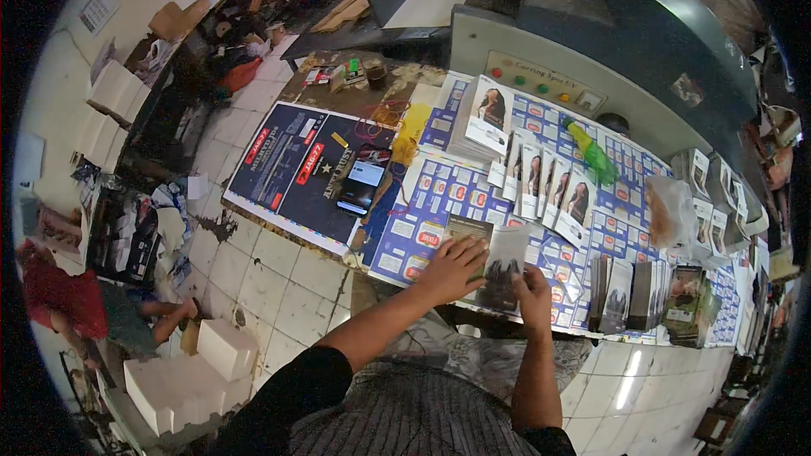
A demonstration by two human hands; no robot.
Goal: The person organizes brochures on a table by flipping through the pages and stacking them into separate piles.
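My left hand [457,272] lies flat, fingers stretched out, on a brown printed leaflet [470,230] at the near edge of the table. Beside it lies a grey and dark leaflet [507,247] with a picture on it. My right hand [532,294] pinches this one's right edge between thumb and fingers. Just beyond, several white leaflets [551,186] with a long-haired figure are fanned out. A tall stack of similar leaflets [483,122] stands behind them. To the right of my right hand, bundles of dark leaflets [623,295] stand along the near edge.
A green bottle [594,154] lies beyond the fan. Wrapped leaflet stacks [718,203] fill the right end. To the left are a smartphone [361,184], a dark printed sheet [279,160] and a cup [376,76]. A control panel [541,83] borders the back. Another person [76,304] is at far left.
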